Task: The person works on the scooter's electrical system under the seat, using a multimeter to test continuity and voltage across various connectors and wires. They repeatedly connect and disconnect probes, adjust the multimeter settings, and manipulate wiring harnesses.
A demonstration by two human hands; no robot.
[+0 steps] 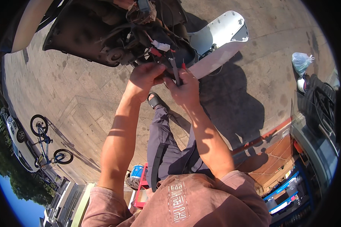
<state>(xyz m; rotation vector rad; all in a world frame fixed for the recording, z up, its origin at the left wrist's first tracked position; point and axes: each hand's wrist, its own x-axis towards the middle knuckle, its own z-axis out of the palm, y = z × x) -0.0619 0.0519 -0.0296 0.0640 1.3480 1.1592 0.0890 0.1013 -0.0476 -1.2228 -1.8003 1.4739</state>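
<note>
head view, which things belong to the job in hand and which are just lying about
Likely part of the job:
slim grey tool in the right hand
white connector
red connector
open dark bodywork
perhaps the white curved panel

Apparently just about:
tied plastic bag
bicycle

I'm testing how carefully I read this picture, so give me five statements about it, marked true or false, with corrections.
1. The right hand holds a slim grey tool. True.
2. The bicycle stands at the right of the picture. False: it stands at the left.
3. A white plug shows among the wires beyond the hands. True.
4. The tied plastic bag lies left of the white curved panel. False: it lies to its right.
5. The visible foot wears a dark sandal. True.
</note>
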